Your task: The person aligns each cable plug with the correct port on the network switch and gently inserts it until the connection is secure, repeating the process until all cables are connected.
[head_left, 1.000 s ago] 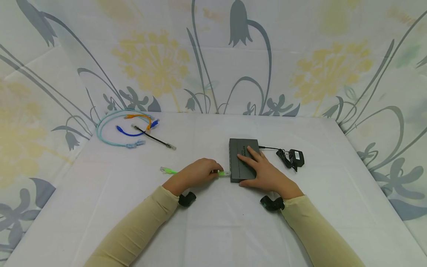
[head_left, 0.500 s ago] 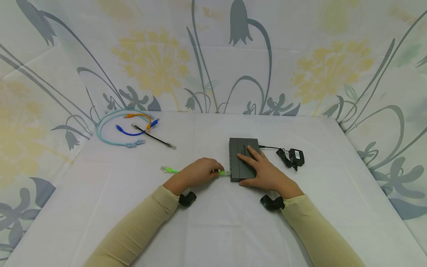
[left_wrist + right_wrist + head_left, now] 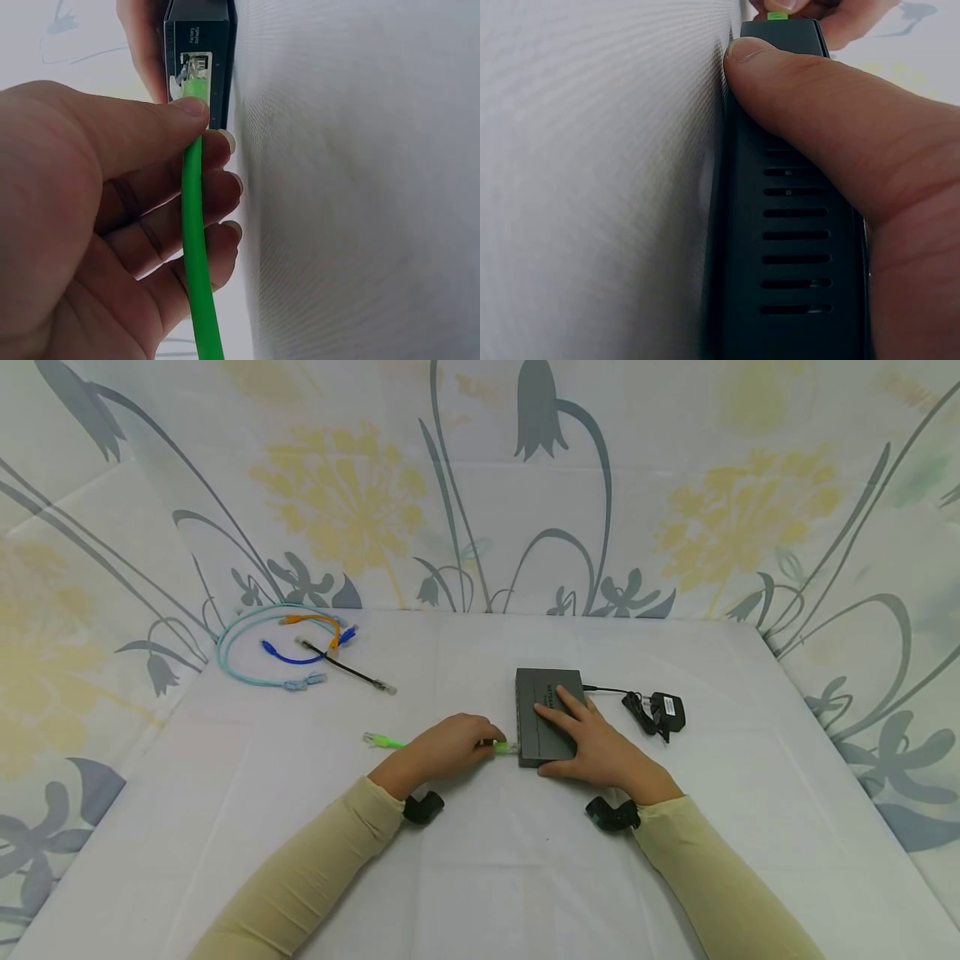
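My left hand (image 3: 452,746) pinches a short green Ethernet cable (image 3: 195,225) between thumb and fingertips, just behind its plug. The plug's clear tip (image 3: 196,67) meets a port at the end of a dark grey Netgear network switch (image 3: 536,727); how deep it sits I cannot tell. The cable's other plug (image 3: 384,741) sticks out left of the hand. My right hand (image 3: 600,747) rests on the switch with fingers spread straight over its top. In the right wrist view, the thumb (image 3: 802,90) presses its slotted side.
A black power adapter (image 3: 667,712) with a bundled cord lies right of the switch, its lead running into it. At the back left lie a light blue cable (image 3: 228,670), an orange cable (image 3: 330,625), a blue cable (image 3: 292,660) and a black cable (image 3: 352,673).
Almost nothing differs. Both hands keep their places, the left at the plug and the right on the switch, apart from a very slight shift of the green cable's free end rightward.
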{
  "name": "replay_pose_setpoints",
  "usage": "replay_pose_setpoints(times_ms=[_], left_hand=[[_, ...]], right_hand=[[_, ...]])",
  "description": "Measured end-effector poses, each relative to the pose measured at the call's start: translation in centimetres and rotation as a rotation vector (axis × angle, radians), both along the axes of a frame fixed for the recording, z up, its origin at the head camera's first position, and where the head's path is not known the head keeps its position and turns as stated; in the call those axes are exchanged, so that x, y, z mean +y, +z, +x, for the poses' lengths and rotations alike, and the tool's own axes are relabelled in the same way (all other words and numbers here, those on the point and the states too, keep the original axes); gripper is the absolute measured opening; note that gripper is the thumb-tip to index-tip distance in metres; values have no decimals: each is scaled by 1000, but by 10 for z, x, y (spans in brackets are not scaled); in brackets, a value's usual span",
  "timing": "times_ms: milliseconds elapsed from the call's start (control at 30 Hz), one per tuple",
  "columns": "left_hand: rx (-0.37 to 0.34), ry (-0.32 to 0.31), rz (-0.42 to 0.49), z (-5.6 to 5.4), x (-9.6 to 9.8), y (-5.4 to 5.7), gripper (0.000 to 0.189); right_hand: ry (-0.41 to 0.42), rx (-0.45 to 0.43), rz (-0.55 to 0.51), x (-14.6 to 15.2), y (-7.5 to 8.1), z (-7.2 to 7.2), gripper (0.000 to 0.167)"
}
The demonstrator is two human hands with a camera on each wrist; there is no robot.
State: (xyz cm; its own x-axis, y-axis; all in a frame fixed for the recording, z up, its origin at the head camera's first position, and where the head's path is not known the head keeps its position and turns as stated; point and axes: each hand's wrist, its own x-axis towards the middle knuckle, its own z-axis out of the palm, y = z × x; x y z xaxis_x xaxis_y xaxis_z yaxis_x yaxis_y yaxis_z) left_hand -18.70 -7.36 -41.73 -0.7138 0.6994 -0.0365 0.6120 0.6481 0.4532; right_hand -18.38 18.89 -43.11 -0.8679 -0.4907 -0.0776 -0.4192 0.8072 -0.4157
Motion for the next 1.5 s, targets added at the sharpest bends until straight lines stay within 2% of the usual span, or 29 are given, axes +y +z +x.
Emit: replay_pose_setpoints(times_ms=[767,1500], left_hand=[[18,0,24,-1,5,-3,25],[72,-18,4,2,7,-5,24]], right_hand=[[-19,-10,-25,1,3,-1,92],[-18,-10,-13,0,1,-1,92]])
